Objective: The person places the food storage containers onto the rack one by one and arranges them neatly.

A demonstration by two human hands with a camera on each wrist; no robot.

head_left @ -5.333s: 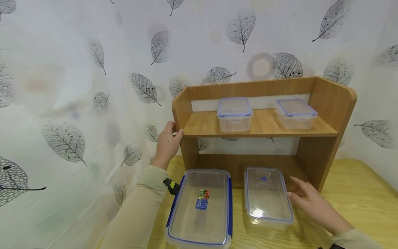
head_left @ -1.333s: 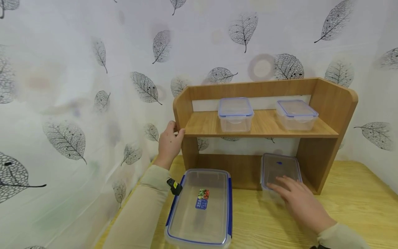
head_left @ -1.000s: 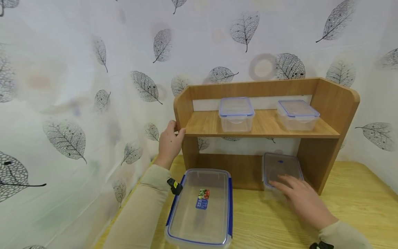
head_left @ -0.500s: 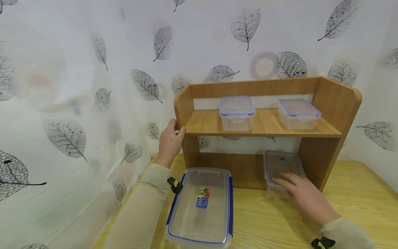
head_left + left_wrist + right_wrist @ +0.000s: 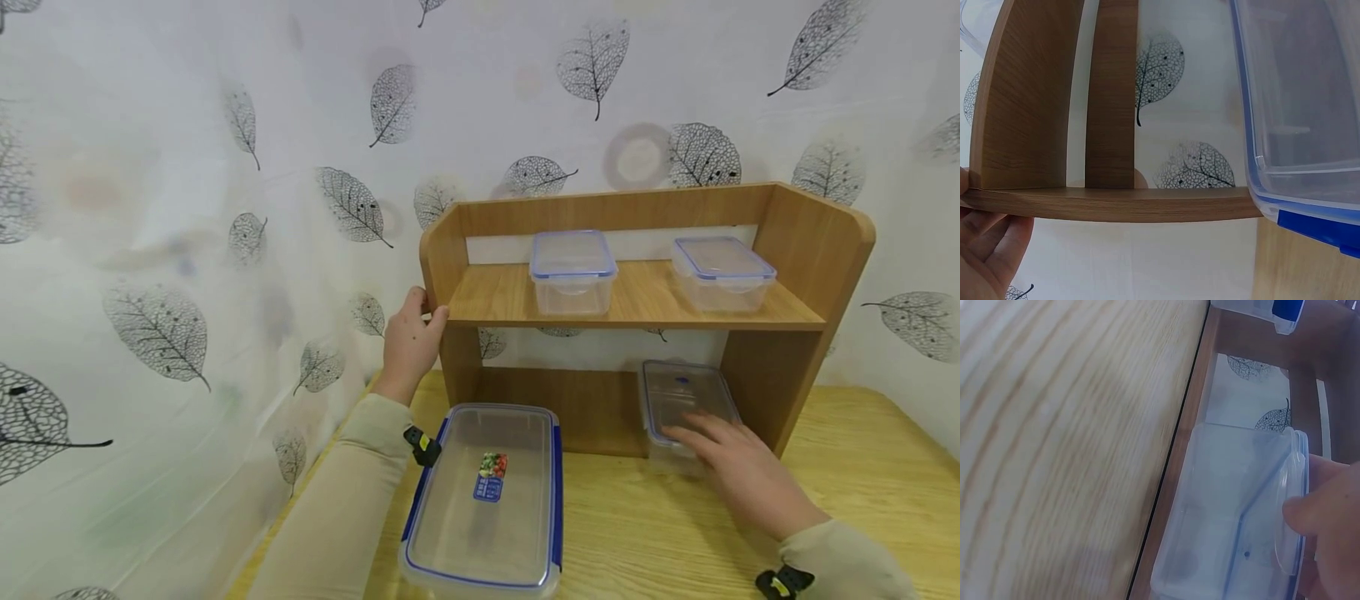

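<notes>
With its thumb on the front edge, my left hand [image 5: 409, 350] grips the left side panel of a two-tier wooden shelf [image 5: 813, 229]. In the left wrist view its fingers [image 5: 1010, 247] lie against the panel's outer face. My right hand [image 5: 742, 475] is at the lower right compartment, at the front of a clear lidded food container [image 5: 667, 396]. Its fingers lie over the lid while the thumb touches the front flap, as the right wrist view shows. That container [image 5: 1210, 512] stands inside against the shelf's right side, its front end near the front board.
A large clear container [image 5: 480, 542] with blue side clips stands on the wooden table [image 5: 622, 533], before the shelf's left half. Two small blue-rimmed containers, one in the middle [image 5: 573, 275] and one at right [image 5: 723, 275], stand on the upper tier. Leaf-patterned wall covering [image 5: 262, 150] surrounds it.
The container under my right hand has gone from the table in front into the lower compartment, then slightly rightward toward the side panel. My left hand keeps its hold.
</notes>
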